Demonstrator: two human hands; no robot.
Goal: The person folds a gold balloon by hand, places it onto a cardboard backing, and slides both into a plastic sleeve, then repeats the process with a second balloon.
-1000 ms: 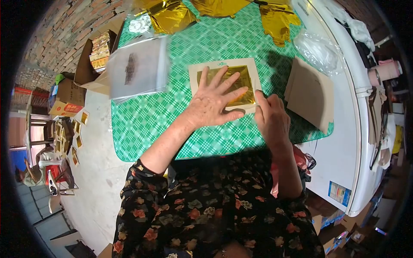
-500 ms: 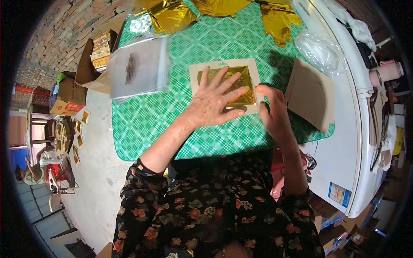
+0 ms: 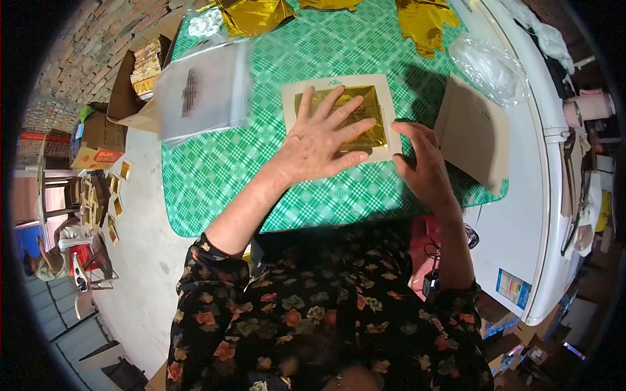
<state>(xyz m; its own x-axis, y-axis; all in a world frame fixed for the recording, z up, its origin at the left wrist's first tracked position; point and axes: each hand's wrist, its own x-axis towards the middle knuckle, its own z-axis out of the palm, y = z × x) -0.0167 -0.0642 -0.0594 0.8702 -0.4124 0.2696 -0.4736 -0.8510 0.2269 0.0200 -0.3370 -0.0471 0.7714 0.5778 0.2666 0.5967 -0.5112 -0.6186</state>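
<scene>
On the green plaid table (image 3: 215, 195) lies a cream card (image 3: 290, 98) with a folded gold foil sheet (image 3: 373, 107) on it. My left hand (image 3: 319, 140) rests flat on the foil, fingers spread wide, hiding part of it. My right hand (image 3: 424, 159) is just beyond the card's right edge, thumb and fingers apart, with nothing seen between them. Farther right lies a stack of cream cards (image 3: 473, 133). Clear plastic sleeves (image 3: 218, 98) lie to the left of the card.
Gold foil pieces (image 3: 427, 26) lie along the far side. Crumpled clear plastic (image 3: 489, 68) sits at the right, beside a white appliance (image 3: 521, 221). An open carton (image 3: 124, 98) stands left of the table. A person (image 3: 52, 257) sits at the far left.
My right hand has moved slightly right, away from the card's edge, and its fingers look wider apart. My left hand stays on the foil. The whole view has shifted a little.
</scene>
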